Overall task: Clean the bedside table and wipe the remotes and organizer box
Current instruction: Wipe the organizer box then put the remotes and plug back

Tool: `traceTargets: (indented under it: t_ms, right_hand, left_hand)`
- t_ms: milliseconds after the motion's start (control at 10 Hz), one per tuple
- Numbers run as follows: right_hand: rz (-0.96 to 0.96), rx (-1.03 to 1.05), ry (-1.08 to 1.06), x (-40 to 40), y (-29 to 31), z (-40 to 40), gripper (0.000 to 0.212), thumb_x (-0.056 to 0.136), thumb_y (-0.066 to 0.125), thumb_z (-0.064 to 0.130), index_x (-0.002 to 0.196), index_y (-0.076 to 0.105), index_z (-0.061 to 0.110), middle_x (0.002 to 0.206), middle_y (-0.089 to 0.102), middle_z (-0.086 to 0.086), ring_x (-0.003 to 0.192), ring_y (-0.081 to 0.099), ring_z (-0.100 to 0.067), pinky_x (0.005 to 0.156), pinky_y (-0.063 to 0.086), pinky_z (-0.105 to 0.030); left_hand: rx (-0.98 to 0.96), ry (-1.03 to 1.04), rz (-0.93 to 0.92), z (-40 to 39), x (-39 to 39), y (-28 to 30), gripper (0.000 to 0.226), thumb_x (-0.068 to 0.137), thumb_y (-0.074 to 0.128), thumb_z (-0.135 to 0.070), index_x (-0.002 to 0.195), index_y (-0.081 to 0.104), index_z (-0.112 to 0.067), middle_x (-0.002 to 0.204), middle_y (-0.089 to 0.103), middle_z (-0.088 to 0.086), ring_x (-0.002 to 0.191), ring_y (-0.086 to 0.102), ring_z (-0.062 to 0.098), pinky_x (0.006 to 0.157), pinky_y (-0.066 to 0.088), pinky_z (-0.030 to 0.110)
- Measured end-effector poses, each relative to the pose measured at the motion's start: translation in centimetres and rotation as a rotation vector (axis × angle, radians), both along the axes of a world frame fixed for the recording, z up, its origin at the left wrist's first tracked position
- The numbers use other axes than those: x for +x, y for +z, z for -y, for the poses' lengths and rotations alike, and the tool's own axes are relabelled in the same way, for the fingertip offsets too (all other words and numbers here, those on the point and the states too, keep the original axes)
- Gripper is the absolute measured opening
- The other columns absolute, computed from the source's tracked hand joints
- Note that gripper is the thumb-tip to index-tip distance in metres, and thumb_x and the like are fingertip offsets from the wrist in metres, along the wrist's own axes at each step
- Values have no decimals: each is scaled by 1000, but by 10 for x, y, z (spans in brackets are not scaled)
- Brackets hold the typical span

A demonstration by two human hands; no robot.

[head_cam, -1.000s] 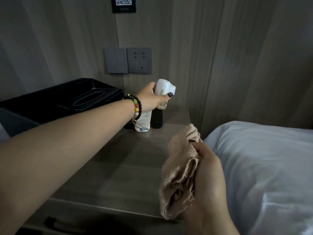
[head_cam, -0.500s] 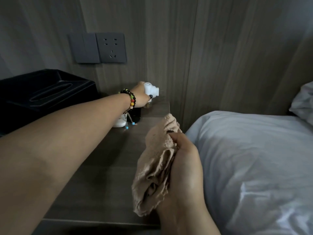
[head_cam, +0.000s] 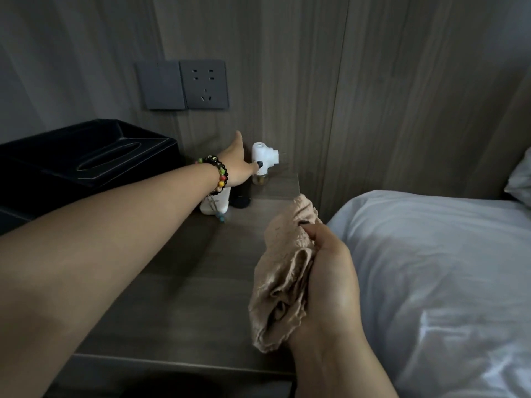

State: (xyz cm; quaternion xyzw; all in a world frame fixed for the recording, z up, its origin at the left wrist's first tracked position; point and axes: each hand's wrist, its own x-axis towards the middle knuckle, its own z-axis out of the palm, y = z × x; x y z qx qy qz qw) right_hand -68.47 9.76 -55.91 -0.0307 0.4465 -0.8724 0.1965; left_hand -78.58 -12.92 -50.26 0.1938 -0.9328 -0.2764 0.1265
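My left hand (head_cam: 235, 165) reaches to the back of the bedside table (head_cam: 184, 282), fingers straightened, one fingertip touching a small white plug-in device with an amber bottle (head_cam: 263, 162) that stands by the wall. Under that wrist a white remote (head_cam: 215, 203) and a black remote (head_cam: 240, 198) lean at the wall. The black organizer box (head_cam: 86, 159) with an oval tissue slot sits at the back left. Over the table's right side, my right hand (head_cam: 330, 277) grips a bunched beige cloth (head_cam: 283, 271).
A bed with a white duvet (head_cam: 431, 268) lies against the table's right side, a pillow (head_cam: 520, 179) at its far end. A switch and socket plate (head_cam: 184, 84) sit on the wood-panelled wall above the box. The table's front edge (head_cam: 172, 360) is near me.
My left hand lowered the white device from the air onto the back of the table and opened its fingers. My right hand kept holding the cloth.
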Motion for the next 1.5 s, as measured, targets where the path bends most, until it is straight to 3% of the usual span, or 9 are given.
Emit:
traceTargets:
  t_ms: [100, 300, 400, 500, 700, 800, 900, 1100, 1500]
  right_hand:
    - [12, -36, 84, 6, 6, 1, 14, 95, 52, 9, 104, 61, 4, 56, 65, 3, 45, 63, -5, 41, 47, -15]
    - [-10, 102, 116, 30, 20, 17, 16, 87, 62, 16, 78, 76, 15, 77, 73, -12, 74, 69, -25, 72, 55, -37]
    - [-60, 112, 123, 45, 28, 25, 19, 89, 62, 14, 75, 75, 16, 75, 75, -6, 72, 70, -19, 71, 55, -32]
    - [-107, 151, 148, 62, 31, 35, 13, 89, 63, 14, 85, 75, 15, 80, 77, -5, 73, 72, -14, 71, 56, -29]
    - [-203, 202, 148, 82, 32, 38, 14, 88, 63, 8, 83, 77, 12, 81, 75, -11, 75, 69, -17, 71, 51, -28]
    - [-211, 215, 121, 84, 33, 34, 17, 88, 62, 7, 81, 77, 13, 78, 74, -11, 74, 68, -17, 70, 50, -30]
    - [-233, 228, 107, 88, 33, 32, 18, 90, 61, 8, 81, 76, 12, 78, 73, -11, 75, 67, -18, 70, 50, -30]
    - [-301, 250, 104, 101, 32, 31, 21, 91, 61, 10, 79, 77, 18, 79, 75, -7, 78, 69, -18, 72, 51, -31]
    - [-412, 267, 31, 112, 26, 36, 19, 90, 62, 8, 82, 76, 18, 82, 75, -4, 84, 67, -17, 79, 50, -33]
  left_hand:
    - [35, -21, -121, -5, 37, 11, 93, 93, 59, -25, 152, -13, -16, 157, 26, 5, 140, 34, 20, 113, 33, 34]
    - [-298, -82, -344, -5, 186, 8, 95, 87, 63, -15, 153, -6, -23, 136, 39, -13, 123, 41, -3, 75, 42, 12]
    - [-456, -37, -397, 13, 236, 2, 83, 86, 62, -11, 152, 13, -19, 134, 42, -6, 123, 43, 3, 98, 44, 31]
    - [-674, 58, -366, 25, 247, 6, 62, 84, 61, -18, 142, 37, -14, 128, 53, 4, 115, 55, 19, 98, 46, 40]
    - [-851, 218, -100, 59, 268, 3, 50, 79, 66, -35, 123, 57, -15, 119, 58, 2, 107, 59, 23, 92, 44, 41]
    - [-917, 279, -240, 59, 281, -17, 37, 80, 63, -34, 108, 63, -10, 102, 60, 6, 92, 59, 26, 94, 41, 40]
    - [-912, 329, -357, 51, 294, -25, 32, 83, 47, -35, 88, 64, -8, 78, 61, 5, 76, 57, 26, 91, 41, 39]
    - [-874, 375, -633, 35, 320, -25, 39, 91, 53, -23, 54, 52, -11, 49, 47, -1, 51, 46, 20, 73, 41, 34]
    - [-785, 363, -973, -4, 380, -30, 49, 88, 57, -8, 41, 42, -6, 47, 27, -8, 44, 29, 13, 67, 35, 26]
